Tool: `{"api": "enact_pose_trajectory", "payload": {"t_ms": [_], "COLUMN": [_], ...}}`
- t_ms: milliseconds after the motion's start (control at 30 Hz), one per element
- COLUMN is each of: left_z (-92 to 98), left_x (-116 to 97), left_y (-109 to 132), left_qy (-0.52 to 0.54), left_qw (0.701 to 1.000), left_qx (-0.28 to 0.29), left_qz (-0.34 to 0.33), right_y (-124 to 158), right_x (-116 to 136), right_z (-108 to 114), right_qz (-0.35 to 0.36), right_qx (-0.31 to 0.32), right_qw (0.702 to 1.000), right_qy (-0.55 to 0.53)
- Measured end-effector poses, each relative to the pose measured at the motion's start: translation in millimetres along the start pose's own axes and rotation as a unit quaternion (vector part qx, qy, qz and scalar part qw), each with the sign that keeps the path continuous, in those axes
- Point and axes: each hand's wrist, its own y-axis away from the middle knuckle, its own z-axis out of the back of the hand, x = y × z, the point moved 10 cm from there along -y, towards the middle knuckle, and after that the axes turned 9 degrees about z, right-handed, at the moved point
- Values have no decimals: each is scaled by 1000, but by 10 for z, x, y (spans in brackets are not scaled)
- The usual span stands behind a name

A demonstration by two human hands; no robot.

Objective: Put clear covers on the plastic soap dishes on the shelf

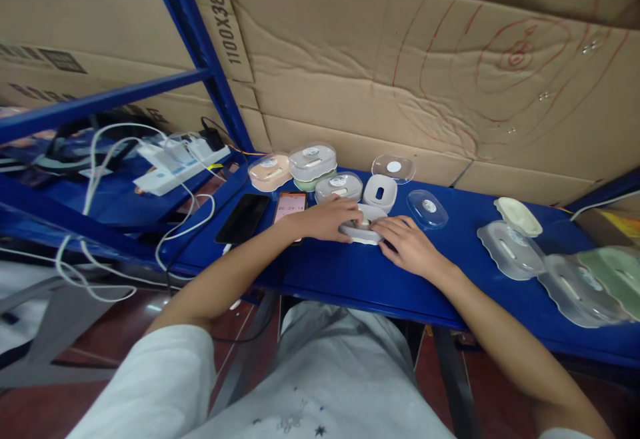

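Observation:
A pale grey soap dish (361, 233) sits on the blue tabletop between my two hands. My left hand (331, 218) grips its left end, with fingers bent over the rim. My right hand (406, 242) is closed on the right end, its fingertips reaching over the edge. Part of the dish's inside is hidden by my fingers. Just behind it stands a light grey inner tray (388, 192) with an oval slot. A clear lid (427, 209) with a round white sticker lies to the right, and another clear lid (393, 168) is farther back.
Lidded soap dishes in peach (271, 172), grey (313, 159) and grey-white (339, 187) stand at the back left. A black phone (243, 218) and a phone showing a timer (291, 204) lie left. Several dishes, one green (613, 278), sit right. A power strip (180, 169) trails white cables.

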Motion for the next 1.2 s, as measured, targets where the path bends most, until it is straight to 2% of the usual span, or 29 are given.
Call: {"api": "enact_pose_trajectory", "payload": {"t_ms": [133,467,667,733,767,833,900,967,1067,1200], "left_z": [-23,-74,-112,-84,-66,-41,-40,-41,-2,-17], "left_x": [-66,-125,-86,-39,-13,40,87,129,174,216], "left_y": [-41,-88,-96,-80,-70,-55,-53,-63,-87,-116], "left_qy": [-29,-51,-21,11,31,72,106,139,186,262], "left_qw": [999,995,997,997,997,995,993,989,980,962], "left_qx": [-31,-84,-78,-73,-70,-62,-50,-44,-65,-71], "left_qz": [-13,-1,-18,-21,-21,-19,-12,-4,2,9], "right_y": [34,18,59,124,191,421,697,884,901,627], "right_x": [-116,-120,-245,-428,-578,-943,-1264,-1460,-1484,-1109], "right_z": [18,17,17,84,130,212,224,217,352,541], "right_qz": [-9,-12,-32,-79,-126,-255,-365,-412,-377,-254], "right_qx": [13,39,24,-4,-20,-37,-25,-8,-30,-76], "right_qw": [1000,997,999,997,992,964,927,910,925,953], "right_qy": [-4,64,-12,-12,10,72,85,52,-20,-149]}}
